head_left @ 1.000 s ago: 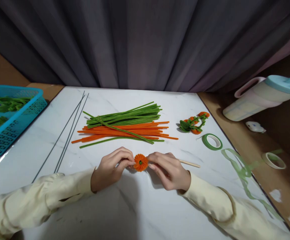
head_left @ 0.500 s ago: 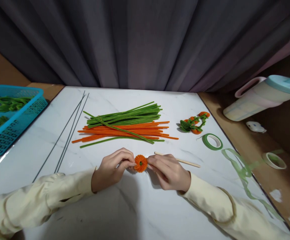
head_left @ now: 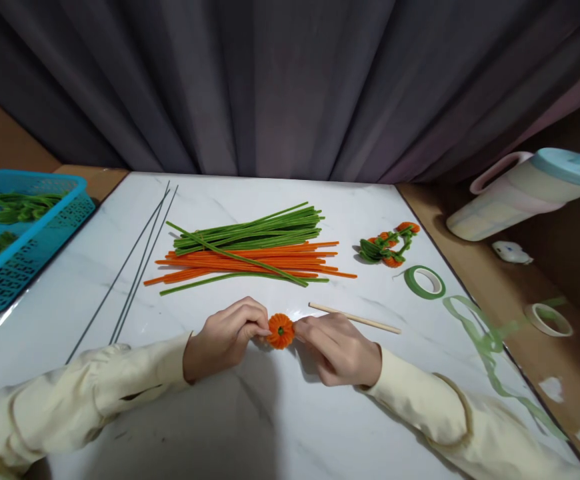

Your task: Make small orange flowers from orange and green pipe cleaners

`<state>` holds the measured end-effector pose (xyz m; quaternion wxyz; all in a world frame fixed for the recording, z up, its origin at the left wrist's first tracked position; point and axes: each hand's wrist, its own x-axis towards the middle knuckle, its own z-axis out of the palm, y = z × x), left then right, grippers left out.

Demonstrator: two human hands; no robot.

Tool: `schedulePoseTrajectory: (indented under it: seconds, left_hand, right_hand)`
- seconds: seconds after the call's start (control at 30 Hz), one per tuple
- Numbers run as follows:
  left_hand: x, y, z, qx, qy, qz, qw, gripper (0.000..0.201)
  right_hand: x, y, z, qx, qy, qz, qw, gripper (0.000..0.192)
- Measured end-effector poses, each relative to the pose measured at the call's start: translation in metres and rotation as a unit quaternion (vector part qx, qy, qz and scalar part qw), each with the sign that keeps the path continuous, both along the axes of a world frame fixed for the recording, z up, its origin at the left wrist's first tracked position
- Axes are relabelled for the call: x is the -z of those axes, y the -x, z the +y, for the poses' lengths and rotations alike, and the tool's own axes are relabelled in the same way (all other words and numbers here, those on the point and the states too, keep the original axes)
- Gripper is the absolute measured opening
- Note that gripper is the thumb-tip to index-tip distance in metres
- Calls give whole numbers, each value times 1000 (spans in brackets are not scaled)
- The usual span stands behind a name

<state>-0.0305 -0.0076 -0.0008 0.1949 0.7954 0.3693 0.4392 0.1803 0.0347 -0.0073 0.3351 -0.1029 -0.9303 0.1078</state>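
Now both hands, left hand [head_left: 225, 339] and right hand [head_left: 337, 348], have drawn slightly nearer on the worktop [head_left: 270, 427], pinching the orange pipe-cleaner pumpkin [head_left: 281, 331], leaving the wooden stick [head_left: 354, 318] uncovered.

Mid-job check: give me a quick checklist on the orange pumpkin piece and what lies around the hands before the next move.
1. Small round orange chenille pumpkin pinched from both sides: ok.
2. Left hand fingertips on its left edge: ok.
3. Right hand fingertips on its right edge: ok.
4. Green centre showing at the pumpkin's top: ok.
5. Thin wooden stick lying free on the white marble-look table, just beyond the right hand: ok.
6. Pumpkin lifted off the table or resting on it: cannot tell.
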Motion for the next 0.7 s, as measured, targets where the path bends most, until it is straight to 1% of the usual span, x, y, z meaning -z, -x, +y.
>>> schedulePoseTrajectory:
  seconds: [0.07,0.2,0.27,0.3,0.37,0.43,0.47,0.53,0.63,0.7]
  left_hand:
    - [1,0,1,8,5,-4,1000,14]
    - [3,1,1,30,33,-40,998,10]
    - [4,2,0,36,76,-64,994,13]
    - [3,2,-1,33,111,-79,990,13]
    - [1,1,-1,24,205,-111,972,13]
    - [-3,-1,-1,28,305,-131,943,23]
    - [-5,-2,-1,37,343,-131,929,30]
    - [-8,-4,-1,50,390,-132,910,36]
    - [-10,-6,0,47,428,-161,888,31]
    - [-8,-6,0,44,456,-195,867,30]
  right_hand:
    - [1,-1,0,5,0,9,1000,31]
    - [4,-3,1,38,12,36,999,29]
    - [5,-3,2,44,25,44,998,28]
    - [4,-3,2,44,30,47,998,27]
    - [4,-3,3,39,34,46,998,25]
    - [2,-2,2,38,35,39,998,22]
    - [1,-1,2,38,37,34,998,20]
    - [-1,-1,1,41,45,25,998,16]
    - [-4,-1,1,41,75,21,996,13]
    - [-5,-1,1,39,102,29,994,13]
